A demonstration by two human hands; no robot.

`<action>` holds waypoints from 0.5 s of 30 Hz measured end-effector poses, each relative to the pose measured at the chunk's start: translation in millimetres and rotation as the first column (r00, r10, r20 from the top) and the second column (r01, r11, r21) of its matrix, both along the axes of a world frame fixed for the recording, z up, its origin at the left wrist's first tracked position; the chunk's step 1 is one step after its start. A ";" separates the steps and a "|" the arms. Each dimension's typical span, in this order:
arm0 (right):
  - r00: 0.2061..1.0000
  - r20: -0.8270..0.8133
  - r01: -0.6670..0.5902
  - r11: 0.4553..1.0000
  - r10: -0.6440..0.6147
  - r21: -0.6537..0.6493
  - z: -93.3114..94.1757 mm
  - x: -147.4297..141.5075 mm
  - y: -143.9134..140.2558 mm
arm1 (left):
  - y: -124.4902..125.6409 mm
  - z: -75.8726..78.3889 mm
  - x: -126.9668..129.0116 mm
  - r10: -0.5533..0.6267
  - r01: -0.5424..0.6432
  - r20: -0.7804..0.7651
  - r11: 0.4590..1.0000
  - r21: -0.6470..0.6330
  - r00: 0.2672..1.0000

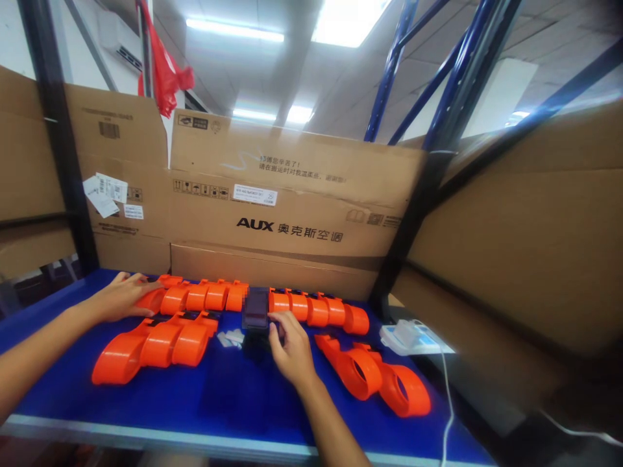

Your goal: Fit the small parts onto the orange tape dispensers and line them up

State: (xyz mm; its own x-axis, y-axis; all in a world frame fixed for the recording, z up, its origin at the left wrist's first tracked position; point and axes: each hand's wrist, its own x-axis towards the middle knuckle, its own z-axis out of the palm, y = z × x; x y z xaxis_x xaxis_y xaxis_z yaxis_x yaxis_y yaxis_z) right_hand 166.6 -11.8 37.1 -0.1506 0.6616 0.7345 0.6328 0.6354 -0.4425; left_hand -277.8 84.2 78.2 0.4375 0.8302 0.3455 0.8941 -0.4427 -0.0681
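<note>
1. Near the middle, right hand [293, 347], fingers half curled, thumb and forefinger slightly apart, tips at the right edge of a dark case [256, 309]; hard to tell touching from just beside.
2. Far left, left hand [122, 298], stretched over the end orange ring [152, 300] of the back row, fingers along its upper side, thumb lower down; cannot tell a firm pinch from a light touch.
3. Dark case roughly midway along the back row, in the gap between its two halves, partly blurred at the left edge.
4. In the left half, other orange rings [197, 297] side by side up to the dark case; in the right half, five more orange rings [317, 311], close together.
5. Just in front of the dark case, a black item [256, 346], too dim to make out; beside it on the left, white scraps [230, 338].
6. Closer to the front, three orange rings [158, 344] at left and two orange rings [405, 390] at right.
7. Beneath, a blue table [170, 408] with a pale front edge; near its right end, a white power strip [413, 337] with a white cable [446, 389] trailing forward.
8. Behind, upright cardboard [292, 261] with "AUX" in black print and white labels [104, 194] at left; above, a red bag [168, 71] and bright ceiling lights [233, 30].
</note>
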 end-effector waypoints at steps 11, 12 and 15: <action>0.999 -0.051 -0.006 1.000 0.007 0.019 3.8 1.6 -0.8 | 5.1 1.4 -20.8 0.167 -0.166 0.051 0.986 -0.024 0.985; 0.998 -0.056 -0.003 1.000 0.004 0.018 3.8 1.5 -1.0 | 3.9 0.8 -24.6 0.229 -0.227 0.051 0.973 -0.041 0.972; 0.998 -0.063 -0.004 1.000 0.006 0.020 4.8 0.9 -2.2 | -1.1 -4.0 -30.3 0.372 -0.367 0.098 0.928 -0.070 0.923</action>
State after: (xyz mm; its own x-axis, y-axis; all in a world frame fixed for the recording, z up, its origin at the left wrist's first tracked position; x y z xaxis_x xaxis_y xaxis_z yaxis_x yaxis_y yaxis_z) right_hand 167.5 -14.0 42.0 -0.1072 0.6460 0.7557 0.6010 0.6476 -0.4684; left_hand -308.1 83.1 74.2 0.0588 0.9430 0.3276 0.9955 -0.0796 0.0506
